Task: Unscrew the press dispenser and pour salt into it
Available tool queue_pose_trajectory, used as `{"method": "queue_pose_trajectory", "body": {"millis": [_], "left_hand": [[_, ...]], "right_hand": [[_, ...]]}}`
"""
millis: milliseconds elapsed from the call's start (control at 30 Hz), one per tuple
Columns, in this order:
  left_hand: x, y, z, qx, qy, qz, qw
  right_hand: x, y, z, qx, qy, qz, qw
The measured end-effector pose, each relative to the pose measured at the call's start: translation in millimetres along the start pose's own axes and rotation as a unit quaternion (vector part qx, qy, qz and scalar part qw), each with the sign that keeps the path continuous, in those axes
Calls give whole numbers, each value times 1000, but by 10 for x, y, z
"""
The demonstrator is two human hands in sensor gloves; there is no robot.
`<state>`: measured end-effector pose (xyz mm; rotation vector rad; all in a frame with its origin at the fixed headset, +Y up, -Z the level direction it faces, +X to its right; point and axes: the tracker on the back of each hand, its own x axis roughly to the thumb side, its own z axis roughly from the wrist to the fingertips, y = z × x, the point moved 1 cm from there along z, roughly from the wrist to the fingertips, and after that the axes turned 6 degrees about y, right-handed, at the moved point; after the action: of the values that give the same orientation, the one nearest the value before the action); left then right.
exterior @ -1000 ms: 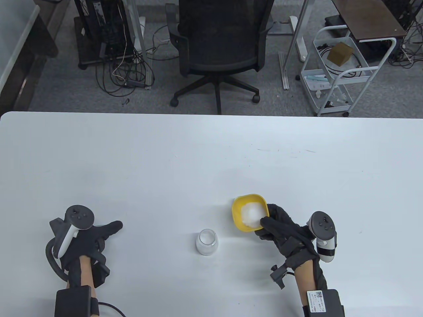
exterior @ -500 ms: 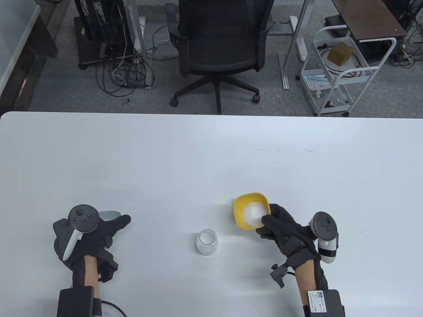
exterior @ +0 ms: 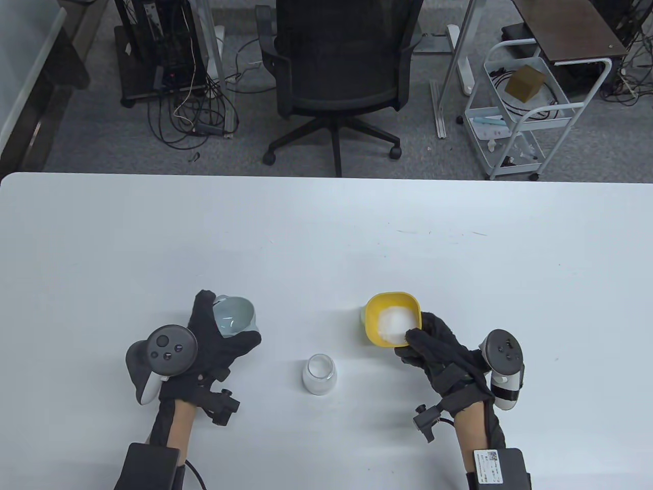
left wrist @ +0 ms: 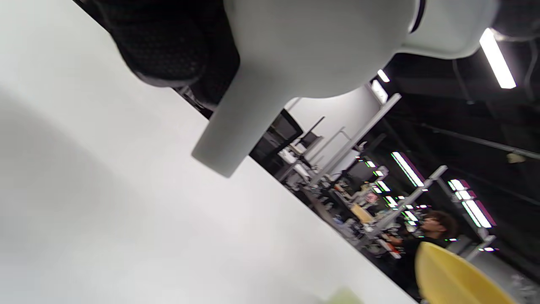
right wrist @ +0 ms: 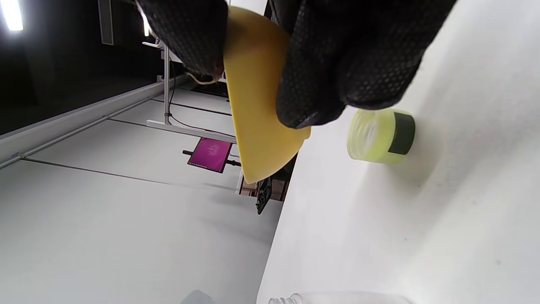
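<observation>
An open glass dispenser jar (exterior: 319, 375) with white salt in it stands on the table between my hands. Its mouth shows at the bottom edge of the right wrist view (right wrist: 295, 299). My right hand (exterior: 419, 329) grips the rim of a yellow bowl (exterior: 393, 316) of salt, thumb inside, and holds it off the table; the bowl also shows in the right wrist view (right wrist: 261, 93). My left hand (exterior: 224, 326) holds a pale grey funnel (exterior: 234, 315) left of the jar. In the left wrist view the funnel (left wrist: 295, 55) points its spout down-left.
A yellow-green threaded cap with a dark band (right wrist: 382, 135) lies on the white table (exterior: 326, 245) beneath the bowl. An office chair (exterior: 339, 76) and a white cart (exterior: 525, 112) stand beyond the far edge.
My left hand has lifted the funnel and carried it right and away from me, toward the jar. My right hand has moved the bowl slightly away. The jar has not moved.
</observation>
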<state>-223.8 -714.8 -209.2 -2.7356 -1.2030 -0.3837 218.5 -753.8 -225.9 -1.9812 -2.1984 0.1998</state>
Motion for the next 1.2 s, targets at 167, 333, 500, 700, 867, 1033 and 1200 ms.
{"method": "queue_pose_trajectory", "body": {"millis": [167, 333, 500, 700, 867, 1033, 1200], "left_hand": [[311, 334, 19, -33, 71, -45, 996], [588, 582, -6, -42, 128, -41, 990], [702, 721, -24, -48, 151, -9, 987], [711, 870, -37, -80, 161, 18, 984], [703, 982, -59, -102, 168, 49, 979], [679, 1043, -80, -115, 172, 65, 976], [659, 1039, -100, -116, 172, 65, 976]], "right_hand": [[8, -4, 1, 0, 4, 3, 1000], [9, 5, -1, -1, 7, 4, 1000], [-3, 0, -1, -3, 5, 8, 1000], [2, -3, -1, -2, 6, 8, 1000], [3, 4, -4, -5, 8, 11, 1000], [9, 1, -4, -3, 9, 14, 1000], [11, -2, -4, -2, 12, 13, 1000]]}}
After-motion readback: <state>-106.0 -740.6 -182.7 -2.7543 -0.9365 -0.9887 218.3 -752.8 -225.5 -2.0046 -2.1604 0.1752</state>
